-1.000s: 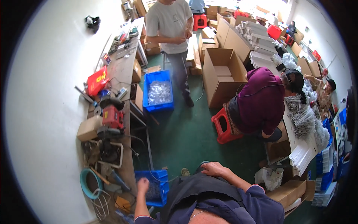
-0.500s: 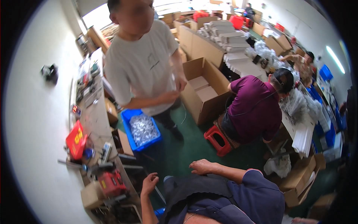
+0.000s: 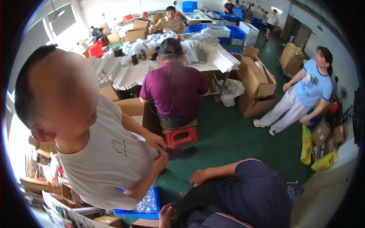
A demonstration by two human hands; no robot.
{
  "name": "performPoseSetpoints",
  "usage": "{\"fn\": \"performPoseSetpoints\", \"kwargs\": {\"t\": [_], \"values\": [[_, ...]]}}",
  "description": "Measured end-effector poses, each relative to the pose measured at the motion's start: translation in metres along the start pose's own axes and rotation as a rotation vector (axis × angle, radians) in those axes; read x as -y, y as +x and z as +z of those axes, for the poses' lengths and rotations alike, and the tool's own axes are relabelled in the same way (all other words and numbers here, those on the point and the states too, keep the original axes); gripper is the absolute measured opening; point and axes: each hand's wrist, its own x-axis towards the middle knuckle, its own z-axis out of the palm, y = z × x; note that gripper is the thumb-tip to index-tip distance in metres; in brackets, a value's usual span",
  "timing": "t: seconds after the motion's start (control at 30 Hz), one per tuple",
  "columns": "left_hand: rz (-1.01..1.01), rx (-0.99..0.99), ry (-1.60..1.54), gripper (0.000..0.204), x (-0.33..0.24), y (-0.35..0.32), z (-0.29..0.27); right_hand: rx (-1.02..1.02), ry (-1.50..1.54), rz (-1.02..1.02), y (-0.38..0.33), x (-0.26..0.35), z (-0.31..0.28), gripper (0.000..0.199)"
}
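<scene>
My right hand [image 3: 198,177] hangs in front of my dark apron [image 3: 199,197], its arm bent. Its fingers turn down under the hand and are mostly hidden. Low in the view, my left hand [image 3: 166,215] hovers beside the apron with loosely bent fingers; no held object shows. Nearest to it is a blue bin [image 3: 156,203] full of small, shiny pieces in clear wrapping. A person in a white T-shirt [image 3: 110,163] stands close on the left, both hands together at the waist; whatever is between those fingers is too small to tell.
Ahead, a person in a purple shirt [image 3: 173,89] sits on a red stool [image 3: 181,137] at a worktable [image 3: 207,66] with white strips and plastic-wrapped parts. Cardboard boxes [image 3: 254,81] stand right of it. Another person in light blue [image 3: 310,89] is at the right, near yellow bags [image 3: 306,146].
My view has swung right, bringing the person in light blue into sight and losing the left bench. The person in white now fills more of the left side. My hands stay near the apron.
</scene>
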Motion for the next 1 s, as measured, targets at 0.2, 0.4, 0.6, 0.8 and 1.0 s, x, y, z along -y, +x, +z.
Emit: {"fn": "performPoseSetpoints", "kwargs": {"t": [0.2, 0.4, 0.6, 0.8, 1.0], "values": [[0.03, 0.215, -0.15, 0.038, -0.053, 0.053, -0.009, -0.091, 0.137, 0.019, -0.005, -0.003, 0.034, 0.04], [-0.058, 0.371, -0.34, 0.039, -0.058, 0.061, -0.034, -0.224, 0.428, 0.32, -0.033, -0.055, 0.097, 0.032], [-0.131, 0.454, -0.573, 0.039, -0.014, 0.072, -0.085, -0.266, 0.856, 0.944, -0.112, -0.08, 0.198, 0.038], [0.121, 0.253, -1.066, 0.058, -0.073, 0.021, -0.094, -0.262, 1.013, 1.175, -0.118, -0.05, 0.225, 0.037], [0.109, 0.05, -0.927, 0.031, -0.103, 0.014, -0.111, -0.43, 0.814, 0.95, -0.019, -0.042, 0.211, 0.027]]}}
